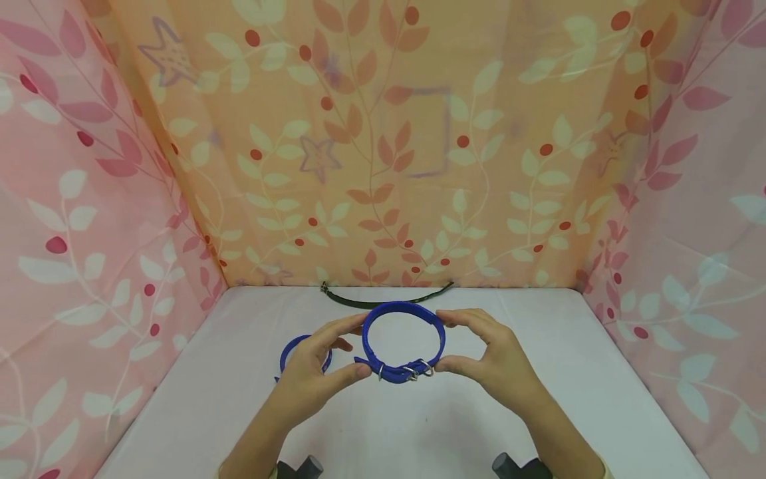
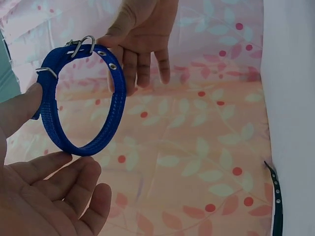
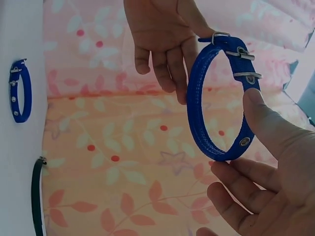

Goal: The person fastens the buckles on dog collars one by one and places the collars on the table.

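Observation:
A blue collar [image 1: 391,376], buckled into a loop, is held up above the white table between both hands. My left hand [image 1: 311,376] pinches its left side, with the thumb near the loose strap end. On the opposite side, my right hand [image 1: 503,362] grips it between thumb and fingers, close to the metal buckle and ring. Metal eyelets show along the band of this collar [image 2: 118,81] in the left wrist view. A second blue collar [image 1: 286,354], also looped, sits on the table behind my left hand, which partly hides it.
A dark green strap [image 1: 359,304] with a buckle and eyelets lies slightly curved along the back edge of the table [image 1: 574,412]. Leaf-patterned fabric [image 1: 371,166] hangs behind the table and on both sides.

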Demonstrator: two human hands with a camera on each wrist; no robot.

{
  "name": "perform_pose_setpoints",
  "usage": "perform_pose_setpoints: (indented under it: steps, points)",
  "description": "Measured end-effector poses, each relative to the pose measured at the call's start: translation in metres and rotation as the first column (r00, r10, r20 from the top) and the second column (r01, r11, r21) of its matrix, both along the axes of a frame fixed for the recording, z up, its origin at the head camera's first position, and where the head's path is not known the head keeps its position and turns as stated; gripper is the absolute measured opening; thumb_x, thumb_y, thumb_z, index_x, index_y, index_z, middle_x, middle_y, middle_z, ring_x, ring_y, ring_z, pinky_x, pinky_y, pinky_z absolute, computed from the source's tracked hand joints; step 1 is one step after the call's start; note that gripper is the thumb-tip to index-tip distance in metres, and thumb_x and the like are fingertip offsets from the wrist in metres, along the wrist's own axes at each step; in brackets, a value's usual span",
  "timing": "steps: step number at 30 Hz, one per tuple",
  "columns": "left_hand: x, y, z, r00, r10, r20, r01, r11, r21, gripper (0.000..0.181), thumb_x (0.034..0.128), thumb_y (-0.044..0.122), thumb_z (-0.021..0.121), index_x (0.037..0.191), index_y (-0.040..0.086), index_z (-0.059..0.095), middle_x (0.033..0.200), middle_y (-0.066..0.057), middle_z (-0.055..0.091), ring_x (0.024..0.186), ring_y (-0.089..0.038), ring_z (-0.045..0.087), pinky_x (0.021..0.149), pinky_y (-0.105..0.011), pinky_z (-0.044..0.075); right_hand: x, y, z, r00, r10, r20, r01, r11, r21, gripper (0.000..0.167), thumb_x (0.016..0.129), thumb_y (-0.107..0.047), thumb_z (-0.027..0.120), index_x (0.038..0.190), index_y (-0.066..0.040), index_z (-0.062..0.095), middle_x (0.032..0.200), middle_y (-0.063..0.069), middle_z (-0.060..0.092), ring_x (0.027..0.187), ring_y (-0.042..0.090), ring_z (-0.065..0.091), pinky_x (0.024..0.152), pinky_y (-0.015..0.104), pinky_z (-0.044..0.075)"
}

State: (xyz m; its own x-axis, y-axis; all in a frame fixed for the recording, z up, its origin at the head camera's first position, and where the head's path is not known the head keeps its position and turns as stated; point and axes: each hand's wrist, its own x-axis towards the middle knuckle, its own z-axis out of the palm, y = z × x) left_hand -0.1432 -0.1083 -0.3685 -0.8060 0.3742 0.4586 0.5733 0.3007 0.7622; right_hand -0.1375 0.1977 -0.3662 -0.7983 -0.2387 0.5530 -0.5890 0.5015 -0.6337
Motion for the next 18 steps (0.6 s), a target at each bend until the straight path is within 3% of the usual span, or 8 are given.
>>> perform_pose_setpoints:
  steps: [3,6,13,18]
  points:
    - [-0.001,0.000,-0.001,1.000,0.025,0.003,-0.025,1.000,-0.006,0.061,0.0884,0.026,0.083,0.144,0.033,0.058,0.131,0.014,0.065,0.114,-0.013,0.061,0.097,-0.041,0.053,-0.001,0.001,-0.001,0.999,0.012,0.031,-0.011,1.000,-0.015,0.067,0.073,-0.029,0.092,0.134,-0.022,0.066,0.125,-0.010,0.069,0.118,0.011,0.061,0.107,0.057,0.046]
    - [-0.003,0.000,-0.002,1.000,0.031,-0.004,-0.031,1.000,0.001,0.059,0.0881,0.025,0.083,0.142,0.033,0.059,0.129,0.014,0.067,0.112,-0.012,0.061,0.097,-0.040,0.053,-0.002,0.001,-0.001,0.997,0.017,0.069,-0.014,0.999,-0.033,0.064,0.076,-0.030,0.091,0.134,-0.024,0.066,0.125,-0.010,0.069,0.118,0.012,0.061,0.107,0.064,0.044]
    - [-0.007,-0.002,-0.002,0.998,0.009,-0.066,-0.008,1.000,0.022,0.057,0.0887,0.020,0.082,0.141,0.028,0.061,0.129,0.012,0.068,0.116,-0.013,0.062,0.093,-0.034,0.055,-0.003,-0.001,-0.001,0.990,-0.014,0.143,0.021,0.999,-0.047,0.057,0.079,-0.032,0.089,0.132,-0.028,0.067,0.125,-0.011,0.069,0.119,0.014,0.060,0.106,0.068,0.042]
    - [-0.011,-0.001,-0.005,0.997,0.043,-0.070,-0.043,0.999,-0.001,0.056,0.0889,0.024,0.082,0.141,0.029,0.061,0.133,0.012,0.066,0.119,-0.011,0.061,0.092,-0.033,0.056,-0.006,-0.001,-0.003,0.986,-0.026,0.164,0.036,0.998,-0.058,0.056,0.079,-0.032,0.089,0.132,-0.029,0.068,0.124,-0.010,0.069,0.119,0.015,0.060,0.106,0.067,0.042]
